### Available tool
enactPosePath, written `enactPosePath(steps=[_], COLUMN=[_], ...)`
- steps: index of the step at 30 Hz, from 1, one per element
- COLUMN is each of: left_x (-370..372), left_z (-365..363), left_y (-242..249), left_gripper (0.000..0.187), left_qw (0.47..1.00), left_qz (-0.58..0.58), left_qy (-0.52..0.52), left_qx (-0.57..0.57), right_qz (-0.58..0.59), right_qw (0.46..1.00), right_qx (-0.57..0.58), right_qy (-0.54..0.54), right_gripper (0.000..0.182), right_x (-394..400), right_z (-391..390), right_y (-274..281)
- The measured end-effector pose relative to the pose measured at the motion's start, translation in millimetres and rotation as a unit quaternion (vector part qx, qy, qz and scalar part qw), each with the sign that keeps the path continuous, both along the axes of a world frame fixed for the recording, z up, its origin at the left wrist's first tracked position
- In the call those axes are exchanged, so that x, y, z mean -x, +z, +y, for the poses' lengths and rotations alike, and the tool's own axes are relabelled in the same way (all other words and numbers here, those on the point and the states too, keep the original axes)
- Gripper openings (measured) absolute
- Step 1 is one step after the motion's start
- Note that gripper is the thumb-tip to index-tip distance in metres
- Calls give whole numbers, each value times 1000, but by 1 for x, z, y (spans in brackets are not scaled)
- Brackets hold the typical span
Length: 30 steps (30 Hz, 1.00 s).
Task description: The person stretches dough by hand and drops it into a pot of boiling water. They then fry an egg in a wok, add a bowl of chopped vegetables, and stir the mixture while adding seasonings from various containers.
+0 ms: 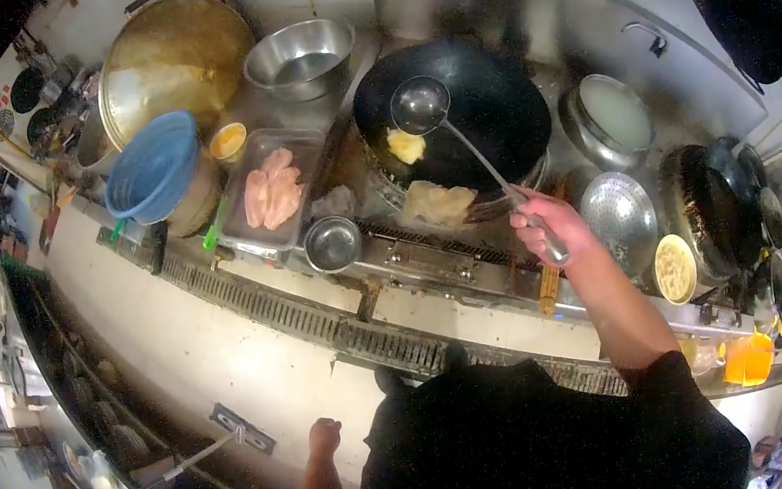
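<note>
My right hand [550, 226] is wrapped round the handle of a metal ladle [420, 105]. The ladle's bowl hangs over the left part of a large black wok [503, 116] on the stove. A pale yellow lump of food [406, 145] lies in the wok just below the bowl. Against the wok's near rim rests a folded beige cloth [438, 203]. Low beside my body, over the floor, my left hand [325, 439] is closed in a fist with nothing showing in it.
Left of the wok stand a tray of raw chicken [272, 187], a small steel bowl [333, 244], a steel basin [300, 61] and a blue basin [153, 169]. To the right are a pot of cloudy liquid [615, 113], a perforated strainer [619, 219] and a yellow bowl [675, 270].
</note>
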<state>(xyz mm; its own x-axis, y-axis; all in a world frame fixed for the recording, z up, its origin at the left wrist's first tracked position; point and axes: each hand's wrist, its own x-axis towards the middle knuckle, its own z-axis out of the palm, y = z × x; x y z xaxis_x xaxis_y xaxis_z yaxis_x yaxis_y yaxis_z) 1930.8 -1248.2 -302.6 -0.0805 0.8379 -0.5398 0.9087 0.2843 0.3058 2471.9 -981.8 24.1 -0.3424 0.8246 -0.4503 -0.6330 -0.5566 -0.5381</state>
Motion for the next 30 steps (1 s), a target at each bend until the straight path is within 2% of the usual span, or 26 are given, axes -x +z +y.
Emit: enactPosePath(steps=[1,3,4,6,8,9,10,11,12,14,16,17,18,20,21,22,23,24,25,26,27,28,30], left_x=[4,11,11,6,11,14,21,27,35,49,59,62,66,72,74,75,75,74,65,52,44,47,52], left_z=[3,8,10,15,14,11,5,0,-8,-26,-42,-49,-54,-60,-62,-64,-66,-72,-71,-63,-58,-62,-67], left_y=[-1,0,2,9,9,7,-4,-14,-25,-37,-52,-63,-69,-68,-69,-71,-73,-75,-66,-50,-39,-51,-74], left_gripper=[29,29,29,27,26,25,25,23,22,22,23,24,26,28,30,30,29,29,29,30,30,30,33], left_qw=[1000,994,994,994,992,990,990,990,984,985,986,998,971,976,980,980,993,997,997,994,987,986,995], left_qz=[-1,-9,-11,-44,-48,-48,-50,-20,11,2,-7,-43,-77,-66,-55,-56,-54,-51,-52,-65,-77,-78,-18], left_qy=[-2,-81,-83,29,4,-21,-19,-84,-149,-143,-137,37,211,188,163,167,102,36,41,88,135,138,-68], left_qx=[-3,-71,-72,-95,-114,-131,-132,-114,-96,-95,-93,-3,87,91,95,94,27,-40,-39,4,47,47,-65], right_qz=[-26,-53,-100,-151,-231,-234,-330,-422,-423,-529,-540,-549,-549,-381,-381,-215,-43,-45,136,314,313,346,380], right_qw=[999,998,993,986,967,966,939,902,901,841,836,831,831,923,923,975,996,997,987,944,945,933,920], right_qx=[-2,-5,-4,-7,-35,-36,-42,-49,-51,-60,-70,-79,-80,-35,-36,9,55,55,76,95,96,93,91], right_qy=[-19,-39,-58,-76,-103,-101,-90,-79,-78,-93,-67,-43,-41,-48,-45,-48,-47,-42,-37,-32,-29,-30,-29], right_gripper=[39,44,45,47,51,51,51,52,52,42,47,53,53,47,47,38,30,30,26,22,22,21,20], right_x=[5,11,13,16,12,7,2,-3,-5,-8,-12,-14,-8,13,11,4,0,1,2,3,5,9,12], right_z=[1,1,2,7,10,12,15,18,19,20,25,27,28,26,27,31,34,33,29,25,22,19,16], right_y=[-1,-6,-10,-20,-35,-45,-54,-62,-67,-78,-90,-95,-91,-71,-73,-75,-77,-75,-70,-66,-64,-63,-55])
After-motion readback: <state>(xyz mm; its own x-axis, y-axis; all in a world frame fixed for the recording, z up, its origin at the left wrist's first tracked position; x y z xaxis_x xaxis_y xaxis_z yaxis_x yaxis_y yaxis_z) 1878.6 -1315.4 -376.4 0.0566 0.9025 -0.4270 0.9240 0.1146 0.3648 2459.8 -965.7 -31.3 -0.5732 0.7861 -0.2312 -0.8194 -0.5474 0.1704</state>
